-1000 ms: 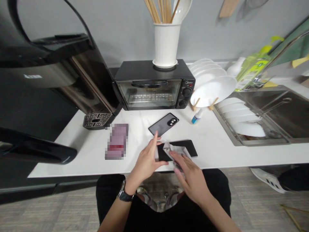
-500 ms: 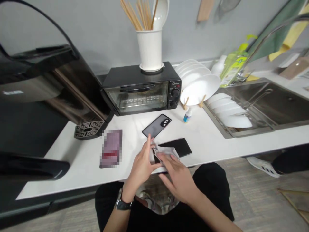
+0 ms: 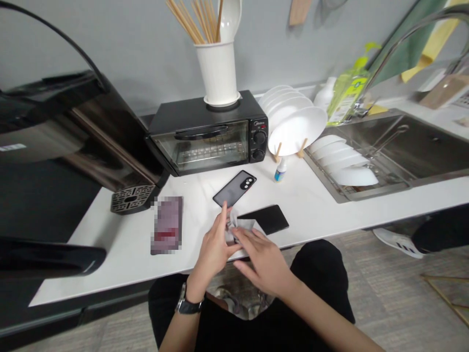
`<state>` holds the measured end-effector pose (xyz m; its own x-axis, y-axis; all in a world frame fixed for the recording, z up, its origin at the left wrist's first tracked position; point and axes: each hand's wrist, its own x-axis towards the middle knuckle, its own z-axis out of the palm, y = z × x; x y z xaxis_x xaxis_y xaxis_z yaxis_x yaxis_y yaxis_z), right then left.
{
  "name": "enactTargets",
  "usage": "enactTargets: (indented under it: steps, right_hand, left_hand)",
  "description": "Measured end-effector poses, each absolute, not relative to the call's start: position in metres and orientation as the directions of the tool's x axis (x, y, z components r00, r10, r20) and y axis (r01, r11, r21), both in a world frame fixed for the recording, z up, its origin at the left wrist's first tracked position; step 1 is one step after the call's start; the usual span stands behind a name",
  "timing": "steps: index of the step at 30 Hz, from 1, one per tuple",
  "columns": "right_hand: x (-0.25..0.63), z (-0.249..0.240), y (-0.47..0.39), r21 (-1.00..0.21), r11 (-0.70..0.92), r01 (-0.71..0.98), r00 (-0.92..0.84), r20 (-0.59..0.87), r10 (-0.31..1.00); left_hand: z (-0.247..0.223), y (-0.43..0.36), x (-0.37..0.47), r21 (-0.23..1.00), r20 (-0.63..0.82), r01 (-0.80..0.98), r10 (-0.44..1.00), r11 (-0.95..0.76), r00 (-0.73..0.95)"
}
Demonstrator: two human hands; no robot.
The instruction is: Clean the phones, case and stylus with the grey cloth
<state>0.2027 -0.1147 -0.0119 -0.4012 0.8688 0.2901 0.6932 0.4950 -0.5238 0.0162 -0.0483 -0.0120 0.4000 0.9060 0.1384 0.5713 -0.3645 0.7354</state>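
Observation:
A thin grey cloth lies bunched over the near left end of a black smartphone on the white counter. My left hand has its index finger pointing up and its lower fingers around the cloth's left edge. From the right, my right hand presses its fingers onto the cloth, thumb held apart. What lies under the cloth is hidden. Just beyond my left fingertips rests a dark translucent phone case. A small white bottle with a blue label stands upright behind the smartphone.
To the left lies a purple pouch-like item, partly pixelated. A black toaster oven carries a white utensil pot. The black drinks machine fills the left side. Racked plates and a sink stand right.
My right hand and the cloth have shifted a little left across the smartphone, and the cloth is more bunched toward my left hand. The camera view has also shifted slightly.

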Motion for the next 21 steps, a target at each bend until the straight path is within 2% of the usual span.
enactTargets:
  steps: [3, 5, 8, 12, 14, 18, 21]
  right_hand:
    - [0.259, -0.016, -0.116, -0.49, 0.365, 0.792, -0.268, 0.26, 0.928]
    - [0.279, -0.02, -0.11, -0.418, 0.285, 0.863, -0.172, 0.287, 0.942]
    - [0.254, -0.026, -0.101, -0.325, 0.307, 0.894, -0.184, 0.357, 0.916]
    - [0.184, -0.026, -0.107, -0.392, 0.5, 0.772, -0.379, 0.347, 0.858]
    - [0.179, -0.022, -0.112, -0.451, 0.531, 0.718, -0.421, 0.326, 0.846]
    - [0.236, -0.019, -0.115, -0.484, 0.488, 0.726, -0.4, 0.28, 0.873]
    - [0.278, -0.022, -0.111, -0.439, 0.354, 0.826, -0.251, 0.276, 0.928]
  left_hand:
    - [-0.009, -0.047, 0.019, 0.749, 0.134, 0.553, 0.901, -0.365, 0.413]
    - [-0.01, -0.047, 0.021, 0.742, 0.136, 0.559, 0.9, -0.37, 0.415]
    - [-0.014, -0.047, 0.022, 0.73, 0.145, 0.566, 0.896, -0.383, 0.419]
    - [-0.018, -0.049, 0.018, 0.719, 0.169, 0.557, 0.883, -0.415, 0.439]
    - [-0.017, -0.05, 0.016, 0.713, 0.161, 0.569, 0.886, -0.41, 0.436]
    - [-0.011, -0.05, 0.017, 0.726, 0.131, 0.572, 0.894, -0.381, 0.428]
    - [-0.008, -0.049, 0.02, 0.722, 0.13, 0.575, 0.892, -0.384, 0.432]
